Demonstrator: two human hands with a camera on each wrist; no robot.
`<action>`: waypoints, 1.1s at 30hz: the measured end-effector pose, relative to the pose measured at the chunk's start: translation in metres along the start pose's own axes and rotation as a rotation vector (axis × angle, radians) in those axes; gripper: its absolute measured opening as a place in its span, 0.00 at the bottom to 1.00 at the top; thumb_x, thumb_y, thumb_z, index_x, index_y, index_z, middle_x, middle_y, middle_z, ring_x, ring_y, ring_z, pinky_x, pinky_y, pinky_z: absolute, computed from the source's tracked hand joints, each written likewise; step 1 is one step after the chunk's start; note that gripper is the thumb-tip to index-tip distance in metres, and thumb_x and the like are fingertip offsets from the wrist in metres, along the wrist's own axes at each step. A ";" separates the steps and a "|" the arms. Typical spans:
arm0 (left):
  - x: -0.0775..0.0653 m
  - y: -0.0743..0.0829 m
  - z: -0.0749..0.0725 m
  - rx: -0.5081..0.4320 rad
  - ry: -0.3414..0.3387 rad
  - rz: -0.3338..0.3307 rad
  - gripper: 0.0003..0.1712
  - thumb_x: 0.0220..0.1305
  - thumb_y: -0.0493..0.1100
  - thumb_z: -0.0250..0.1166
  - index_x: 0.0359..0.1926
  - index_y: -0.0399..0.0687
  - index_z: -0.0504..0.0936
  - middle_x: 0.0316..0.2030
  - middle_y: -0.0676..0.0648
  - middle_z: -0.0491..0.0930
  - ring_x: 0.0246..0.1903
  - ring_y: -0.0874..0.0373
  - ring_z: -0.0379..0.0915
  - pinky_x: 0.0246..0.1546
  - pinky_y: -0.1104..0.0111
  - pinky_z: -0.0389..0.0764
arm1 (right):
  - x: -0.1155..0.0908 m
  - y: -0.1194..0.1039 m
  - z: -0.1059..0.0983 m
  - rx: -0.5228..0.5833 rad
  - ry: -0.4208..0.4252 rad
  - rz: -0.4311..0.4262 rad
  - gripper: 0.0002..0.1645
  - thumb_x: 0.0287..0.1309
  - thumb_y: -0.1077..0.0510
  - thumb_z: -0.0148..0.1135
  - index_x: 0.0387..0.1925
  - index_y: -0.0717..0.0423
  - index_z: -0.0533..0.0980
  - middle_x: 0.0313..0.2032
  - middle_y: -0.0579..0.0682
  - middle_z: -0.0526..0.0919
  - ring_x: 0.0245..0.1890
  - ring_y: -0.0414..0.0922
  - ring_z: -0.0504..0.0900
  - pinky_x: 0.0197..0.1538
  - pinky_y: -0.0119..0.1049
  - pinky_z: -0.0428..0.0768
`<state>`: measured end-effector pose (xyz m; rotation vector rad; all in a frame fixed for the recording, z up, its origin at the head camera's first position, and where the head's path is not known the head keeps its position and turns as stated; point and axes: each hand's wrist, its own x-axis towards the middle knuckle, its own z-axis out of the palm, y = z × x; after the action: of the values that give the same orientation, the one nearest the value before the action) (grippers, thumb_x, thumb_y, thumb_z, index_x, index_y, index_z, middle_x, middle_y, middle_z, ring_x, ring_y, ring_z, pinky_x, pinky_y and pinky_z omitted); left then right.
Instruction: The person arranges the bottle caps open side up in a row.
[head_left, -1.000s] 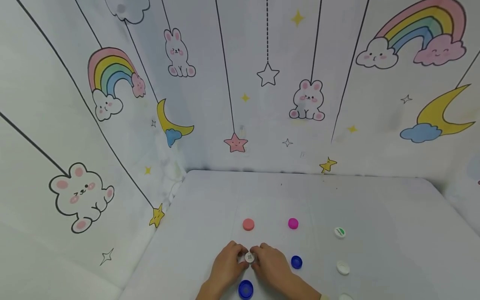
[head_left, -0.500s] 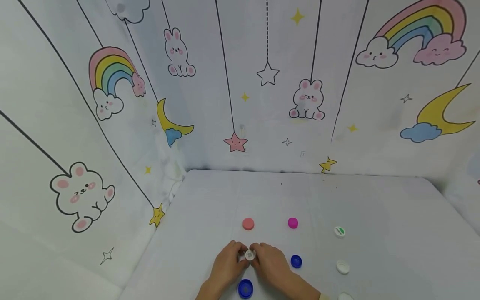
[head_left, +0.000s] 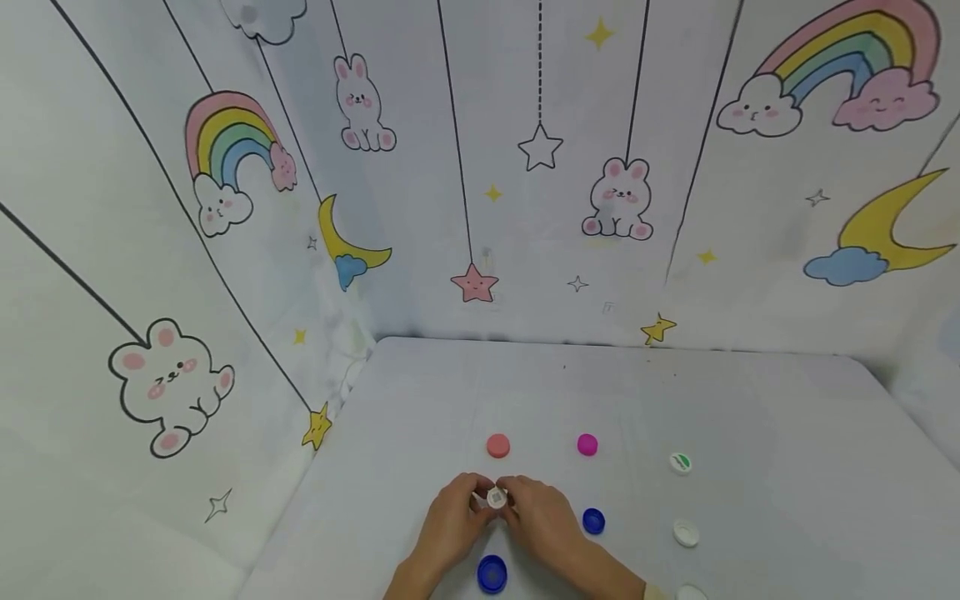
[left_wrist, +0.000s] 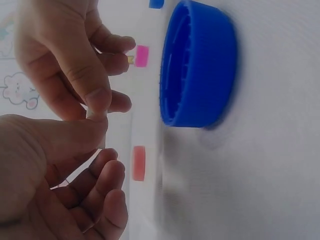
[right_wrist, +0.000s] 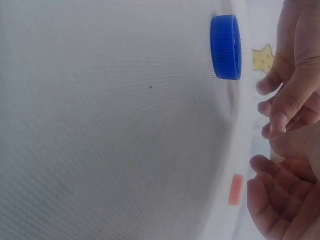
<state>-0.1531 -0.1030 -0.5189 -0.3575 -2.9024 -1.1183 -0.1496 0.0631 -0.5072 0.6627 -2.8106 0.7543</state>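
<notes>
Both hands meet around a small round white cap, which shows a greyish square on its upward face in the head view. My left hand pinches it from the left and my right hand from the right. In the left wrist view the thumbs press close together, and only a sliver of the white cap shows between the fingers. Nearer the person, below the hands, lies a large blue cap, open side up. A coral cap sits just beyond the hands.
On the white table lie a magenta cap, a smaller blue cap, a white cap with green print and a plain white cap. Another white cap is cut off at the bottom edge. A decorated wall stands behind.
Both hands have shifted slightly away from the person with the white cap between them, and its face has tilted a little. The other caps stay put; the head view has moved slightly.
</notes>
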 end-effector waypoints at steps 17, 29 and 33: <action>-0.003 -0.002 -0.005 -0.073 0.036 0.072 0.13 0.60 0.40 0.69 0.47 0.46 0.85 0.35 0.55 0.84 0.30 0.70 0.74 0.29 0.74 0.74 | 0.001 0.002 -0.004 0.066 0.013 0.009 0.13 0.54 0.59 0.70 0.43 0.51 0.80 0.30 0.39 0.82 0.26 0.32 0.74 0.29 0.30 0.74; -0.001 -0.001 -0.006 -0.114 0.113 0.005 0.08 0.66 0.41 0.64 0.42 0.45 0.87 0.26 0.58 0.84 0.26 0.71 0.74 0.26 0.74 0.73 | 0.002 0.000 -0.004 0.120 0.011 -0.006 0.16 0.57 0.57 0.68 0.47 0.49 0.77 0.27 0.34 0.78 0.24 0.30 0.70 0.30 0.29 0.72; 0.000 0.000 -0.006 -0.129 0.118 -0.026 0.07 0.66 0.41 0.63 0.41 0.47 0.87 0.23 0.58 0.83 0.22 0.70 0.72 0.23 0.74 0.71 | 0.002 -0.001 -0.004 0.143 -0.028 -0.014 0.19 0.56 0.57 0.68 0.50 0.49 0.77 0.28 0.32 0.76 0.24 0.30 0.68 0.30 0.29 0.71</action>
<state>-0.1531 -0.1075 -0.5142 -0.2474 -2.7487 -1.2882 -0.1509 0.0639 -0.5026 0.7194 -2.7940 0.9574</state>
